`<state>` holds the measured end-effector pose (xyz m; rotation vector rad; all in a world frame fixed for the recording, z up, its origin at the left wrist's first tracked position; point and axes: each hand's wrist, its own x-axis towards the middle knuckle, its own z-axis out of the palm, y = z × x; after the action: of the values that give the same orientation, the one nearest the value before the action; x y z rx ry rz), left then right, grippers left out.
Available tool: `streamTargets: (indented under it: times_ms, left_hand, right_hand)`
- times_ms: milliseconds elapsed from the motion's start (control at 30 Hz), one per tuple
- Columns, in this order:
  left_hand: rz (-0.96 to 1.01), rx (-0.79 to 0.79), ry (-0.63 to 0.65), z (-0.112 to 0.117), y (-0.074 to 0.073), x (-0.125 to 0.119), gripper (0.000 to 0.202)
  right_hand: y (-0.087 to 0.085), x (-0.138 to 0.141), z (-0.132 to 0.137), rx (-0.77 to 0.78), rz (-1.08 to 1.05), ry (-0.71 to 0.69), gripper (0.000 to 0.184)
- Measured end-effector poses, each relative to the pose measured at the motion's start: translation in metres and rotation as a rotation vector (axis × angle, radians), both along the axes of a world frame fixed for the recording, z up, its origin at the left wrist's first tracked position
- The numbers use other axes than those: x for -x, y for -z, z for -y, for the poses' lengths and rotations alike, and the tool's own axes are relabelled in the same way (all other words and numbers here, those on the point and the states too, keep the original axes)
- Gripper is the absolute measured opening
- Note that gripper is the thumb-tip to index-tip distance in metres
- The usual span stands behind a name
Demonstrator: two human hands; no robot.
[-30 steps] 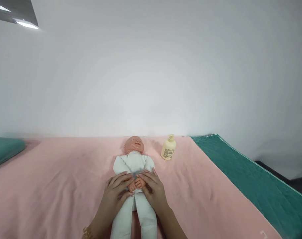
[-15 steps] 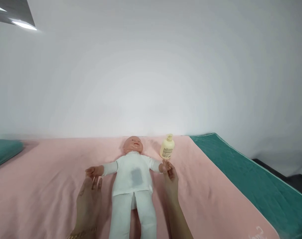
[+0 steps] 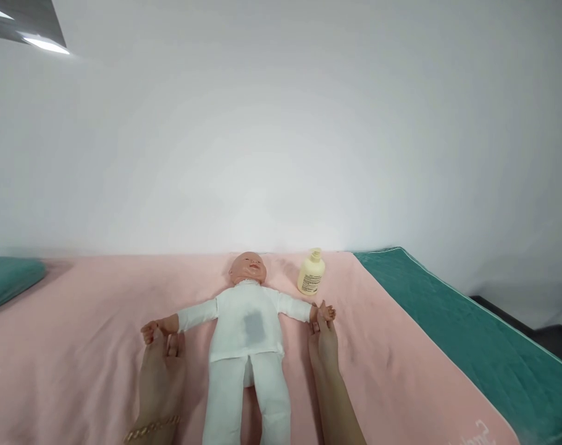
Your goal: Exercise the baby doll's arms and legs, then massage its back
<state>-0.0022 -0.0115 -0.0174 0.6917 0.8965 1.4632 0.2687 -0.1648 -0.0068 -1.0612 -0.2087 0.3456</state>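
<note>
A baby doll (image 3: 247, 321) in white clothes lies on its back on a pink towel (image 3: 77, 346), head toward the wall, both arms stretched out sideways. My left hand (image 3: 161, 371) grips the doll's hand on the left side, fingers closed around it. My right hand (image 3: 322, 340) pinches the doll's other hand, near a cream lotion bottle (image 3: 311, 274). A gold bracelet sits on my left wrist.
The cream bottle stands upright just right of the doll's head. A teal mattress (image 3: 466, 334) shows beyond the towel's right edge, and a teal cushion (image 3: 7, 278) lies at the far left. A white wall rises behind.
The doll's hands were together over its belly under my hands. Now both my hands have drawn its arms fully out to the sides, further than half a second ago.
</note>
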Motion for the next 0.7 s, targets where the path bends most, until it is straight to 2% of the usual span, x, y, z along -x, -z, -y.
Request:
streamTargets:
  times_ms: [67,133,200,300,400,467,600,700]
  left_hand:
    - [0.046,-0.039,0.003,0.017,-0.02,-0.005,0.038]
    - [-0.136,-0.09,0.018,0.032,-0.036,-0.009,0.038]
    - [-0.35,-0.171,0.114,0.044,-0.042,-0.013,0.038]
    - [-0.621,-0.458,0.236,0.049,-0.033,-0.021,0.031]
    - [-0.812,-0.85,0.231,0.044,-0.015,-0.028,0.023]
    - [-0.886,-1.006,0.221,0.039,-0.007,-0.03,0.024]
    - [-0.972,-1.137,0.193,0.033,-0.004,-0.032,0.028]
    - [-0.977,-1.144,0.212,0.032,-0.003,-0.032,0.029]
  right_hand:
    - [-0.013,0.013,0.0,0.037,0.09,-0.013,0.07]
    - [-0.024,0.027,0.001,0.08,0.219,-0.035,0.061]
    - [-0.028,0.041,0.0,0.117,0.347,-0.082,0.051]
    - [-0.023,0.056,-0.002,0.17,0.635,-0.209,0.038]
    - [-0.015,0.064,-0.006,0.206,0.992,-0.271,0.036]
    - [-0.013,0.067,-0.009,0.238,1.155,-0.248,0.039]
    - [-0.015,0.069,-0.013,0.284,1.321,-0.234,0.043]
    - [-0.015,0.069,-0.013,0.278,1.321,-0.245,0.042]
